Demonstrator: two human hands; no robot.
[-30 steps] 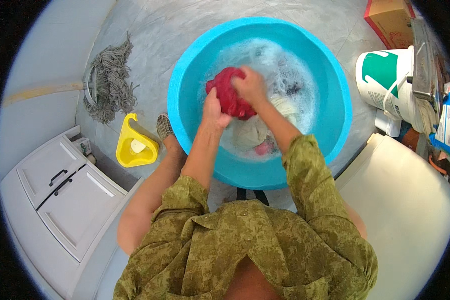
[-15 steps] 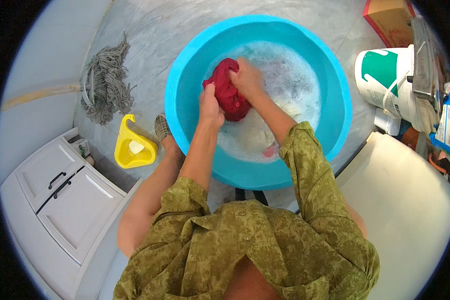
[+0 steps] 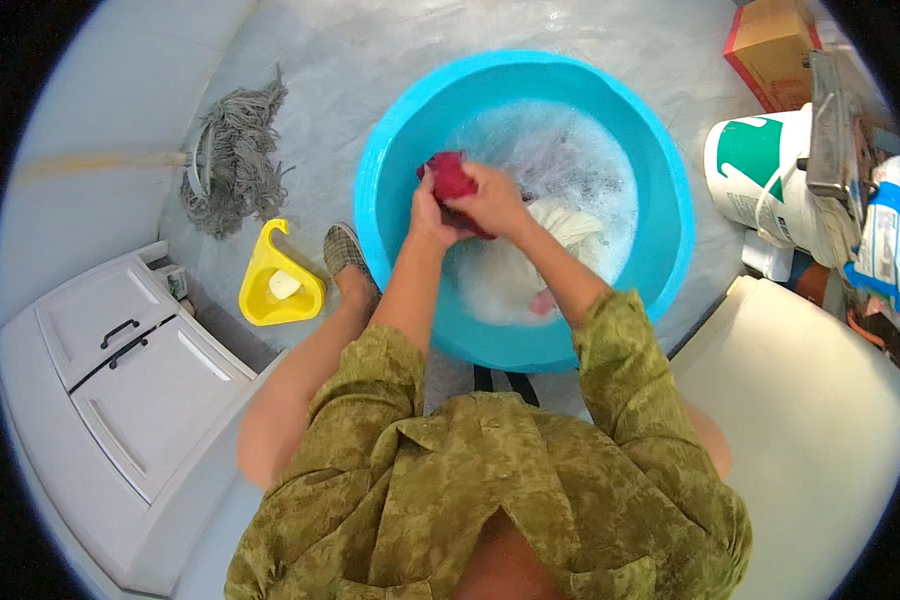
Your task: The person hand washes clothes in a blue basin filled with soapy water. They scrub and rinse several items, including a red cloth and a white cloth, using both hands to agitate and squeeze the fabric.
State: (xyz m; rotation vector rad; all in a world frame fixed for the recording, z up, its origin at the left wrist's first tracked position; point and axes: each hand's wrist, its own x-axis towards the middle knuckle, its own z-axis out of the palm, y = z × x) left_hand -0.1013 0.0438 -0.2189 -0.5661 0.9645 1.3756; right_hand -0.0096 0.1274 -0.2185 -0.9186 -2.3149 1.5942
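Note:
A dark red cloth (image 3: 451, 174) is bunched up between my two hands, above the left part of a round blue tub (image 3: 374, 190). My left hand (image 3: 432, 212) grips it from the left and below. Across its right side lies my right hand (image 3: 492, 203), fingers curled around it. Parts of the cloth are hidden behind the fingers. Soapy, foamy water fills the tub's bottom. A whitish cloth (image 3: 570, 228) lies half sunk in the suds, with a small pink patch (image 3: 542, 302) near it.
Left of the tub sit a yellow scoop-like holder (image 3: 255, 300) with a white soap bar (image 3: 284, 285) and a grey string mop (image 3: 235, 150). A white cabinet (image 3: 160, 400) stands lower left. On the right are a white-green bucket (image 3: 750, 165), a cardboard box (image 3: 773, 50) and a cream-coloured panel (image 3: 800, 400).
The red cloth is gathered into a smaller bundle, and my hands have come closer together on it. My right hand has moved lower, and the view has shifted slightly.

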